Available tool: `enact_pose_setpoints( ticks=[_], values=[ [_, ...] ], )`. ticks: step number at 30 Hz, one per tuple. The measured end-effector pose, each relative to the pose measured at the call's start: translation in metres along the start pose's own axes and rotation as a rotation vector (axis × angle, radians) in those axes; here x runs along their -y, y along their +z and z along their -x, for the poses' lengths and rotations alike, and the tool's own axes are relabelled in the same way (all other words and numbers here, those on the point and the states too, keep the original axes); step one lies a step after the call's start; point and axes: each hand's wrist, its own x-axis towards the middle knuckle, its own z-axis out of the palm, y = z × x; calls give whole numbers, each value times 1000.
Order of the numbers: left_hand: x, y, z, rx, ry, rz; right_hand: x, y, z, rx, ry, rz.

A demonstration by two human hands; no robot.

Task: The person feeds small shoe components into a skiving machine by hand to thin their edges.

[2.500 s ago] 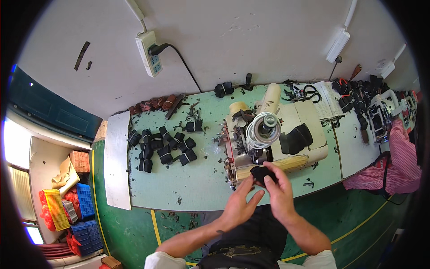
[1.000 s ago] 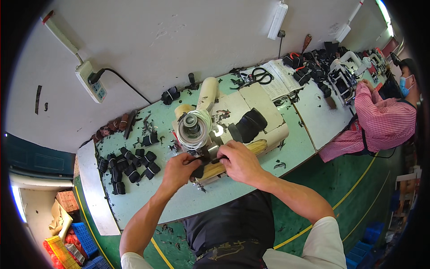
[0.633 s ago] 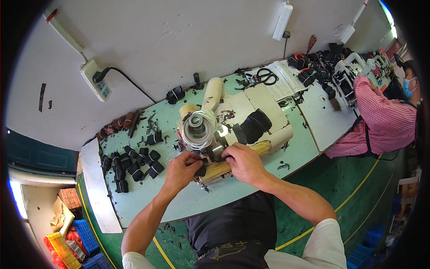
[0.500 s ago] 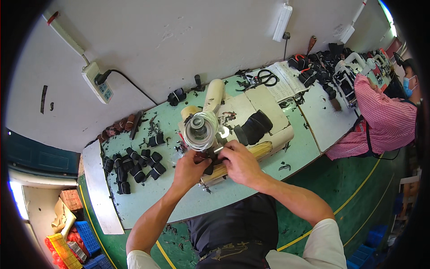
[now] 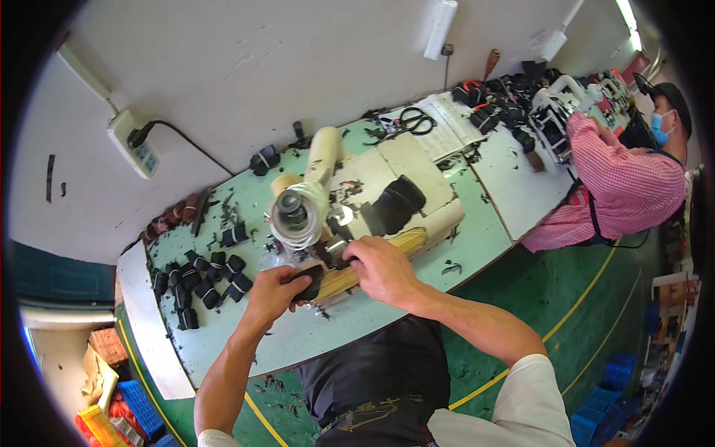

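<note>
My left hand [image 5: 269, 299] pinches a small flat black piece [image 5: 308, 286], perhaps leather, at the near edge of the machine. Just right of it, my right hand [image 5: 381, 274] has its fingers drawn together beside a shiny metal part [image 5: 337, 250] of the cream-coloured machine [image 5: 439, 200]. What those fingers grip, if anything, is hidden. On the machine's flat top lies a fanned stack of black pieces [image 5: 400, 203]. A yellowish strip [image 5: 406, 244] runs along the machine's near side, under my right hand.
Several tied black bundles [image 5: 195, 279] lie left on the pale green table [image 5: 275, 343]. Black-handled scissors [image 5: 417, 121] and paper sheets [image 5: 447, 127] lie at the back. A co-worker in a pink checked top [image 5: 625, 167] sits at the right. A power strip [image 5: 132, 145] hangs on the wall.
My left hand has moved left and toward me, away from the machine's working part, and the black piece now shows in it. My right hand stays by the metal part. The whole view has shifted.
</note>
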Motion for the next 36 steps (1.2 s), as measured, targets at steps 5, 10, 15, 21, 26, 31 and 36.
enact_pose_setpoints(
  ticks=[5, 10, 15, 21, 26, 31, 36],
  values=[
    [-8, 5, -7, -72, -43, -194, 4, -4, 0, 69, 3, -25],
    [-2, 16, -13, -143, 176, -327, 11, 7, -4, -19, -50, 114],
    [4, -2, 0, -48, 39, -22, 6, -1, 1, -94, 0, 78],
    [-6, 18, -13, -139, 90, -276, 9, 3, -4, -60, -76, 21],
    [0, 10, -4, -14, 160, 45, 16, 3, -4, -41, -22, 167],
    [-11, 5, 2, -165, 40, -131, 4, -9, 1, 0, 1, 118],
    [-7, 26, -13, -239, 188, -227, 10, -3, -6, 10, 28, -43]
  ],
)
